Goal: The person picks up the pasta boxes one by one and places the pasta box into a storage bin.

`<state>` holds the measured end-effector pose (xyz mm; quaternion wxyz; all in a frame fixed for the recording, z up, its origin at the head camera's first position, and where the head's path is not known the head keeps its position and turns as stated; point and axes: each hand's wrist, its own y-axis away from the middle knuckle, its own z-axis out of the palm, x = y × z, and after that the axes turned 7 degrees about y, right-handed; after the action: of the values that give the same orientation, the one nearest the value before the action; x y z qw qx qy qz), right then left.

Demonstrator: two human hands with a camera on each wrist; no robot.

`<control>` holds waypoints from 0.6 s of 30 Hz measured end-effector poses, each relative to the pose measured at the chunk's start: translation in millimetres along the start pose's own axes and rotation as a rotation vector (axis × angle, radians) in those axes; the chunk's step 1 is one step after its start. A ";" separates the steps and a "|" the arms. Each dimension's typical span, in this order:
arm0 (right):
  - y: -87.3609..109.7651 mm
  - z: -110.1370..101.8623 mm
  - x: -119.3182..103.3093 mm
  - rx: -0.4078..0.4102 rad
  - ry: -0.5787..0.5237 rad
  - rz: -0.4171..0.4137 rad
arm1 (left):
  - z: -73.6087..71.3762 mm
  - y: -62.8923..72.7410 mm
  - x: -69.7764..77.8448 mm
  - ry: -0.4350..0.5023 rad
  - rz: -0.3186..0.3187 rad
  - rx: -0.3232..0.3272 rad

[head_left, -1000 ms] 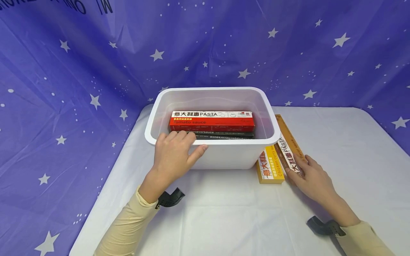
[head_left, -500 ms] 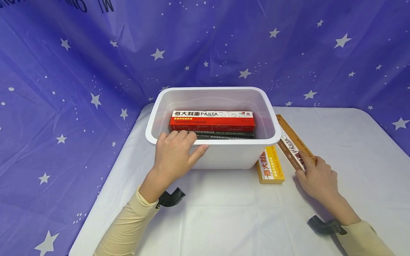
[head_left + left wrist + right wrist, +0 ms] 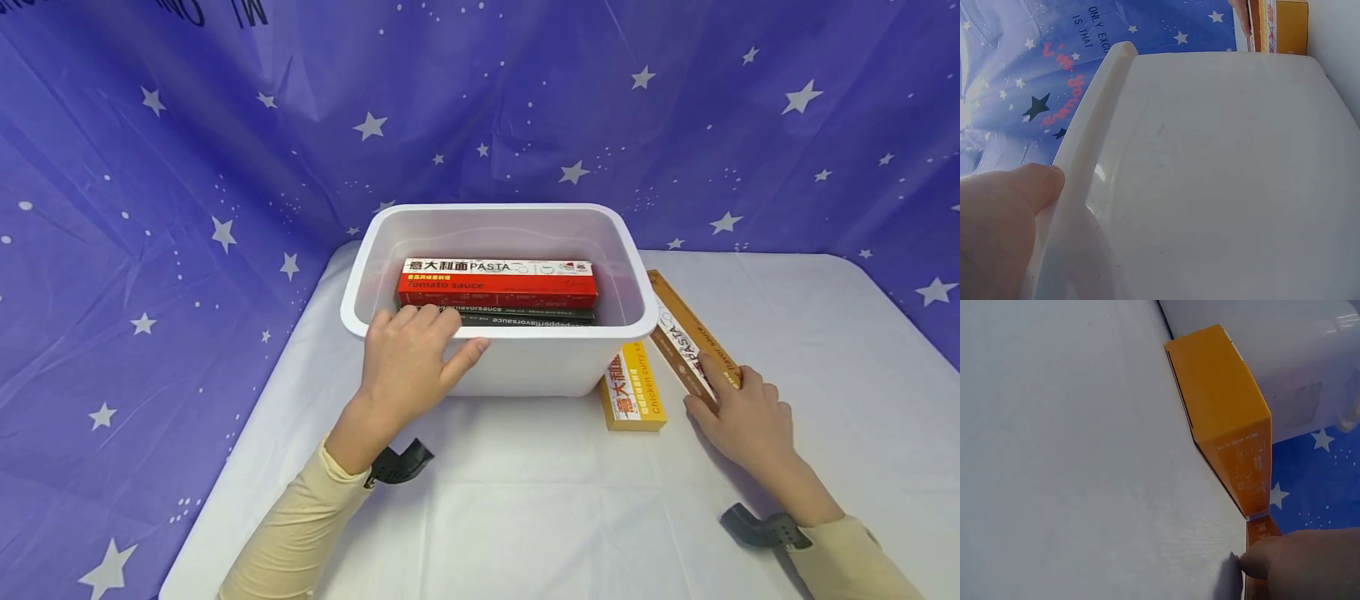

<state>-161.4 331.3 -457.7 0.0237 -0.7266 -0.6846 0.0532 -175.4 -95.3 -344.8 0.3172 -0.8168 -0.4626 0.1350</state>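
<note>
A white plastic bin (image 3: 525, 367) stands on the table in the head view. My left hand (image 3: 408, 367) grips its front rim, knuckles over the edge and thumb along the outside; the fingertips are hidden inside. In the left wrist view the thumb (image 3: 1044, 181) meets the rim. To the right of the bin lies an orange-brown pasta box (image 3: 686, 329) with a white lettered strip. My right hand (image 3: 746, 421) holds its near end, thumb at the left side and fingers across the top. A yellow chicken curry pasta box (image 3: 637, 396) lies between this box and the bin.
Inside the bin lie a red tomato sauce pasta box (image 3: 498, 287) and dark pepper flavor boxes (image 3: 540, 320) in front of it. White cloth covers the table (image 3: 525, 500). A purple star-patterned curtain (image 3: 480, 100) hangs behind and along the left.
My right hand has shifted slightly right, and the near end of the orange-brown pasta box has swung away from the yellow box with it. The left hand and bin have stayed put.
</note>
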 end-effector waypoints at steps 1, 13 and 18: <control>0.0 0.1 1.0 0.000 0.006 -0.007 | 0.2 0.0 -0.1 0.000 0.000 0.000; -0.7 1.2 10.2 0.007 -0.015 -0.066 | 0.9 0.1 -0.5 -0.007 0.012 0.013; -2.7 1.2 10.5 0.001 -0.009 -0.051 | 0.5 -0.4 -0.6 -0.010 0.014 0.014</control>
<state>-163.6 341.9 -459.1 0.0225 -0.7088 -0.7028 0.0563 -176.3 -95.4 -345.0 0.3198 -0.8171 -0.4574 0.1444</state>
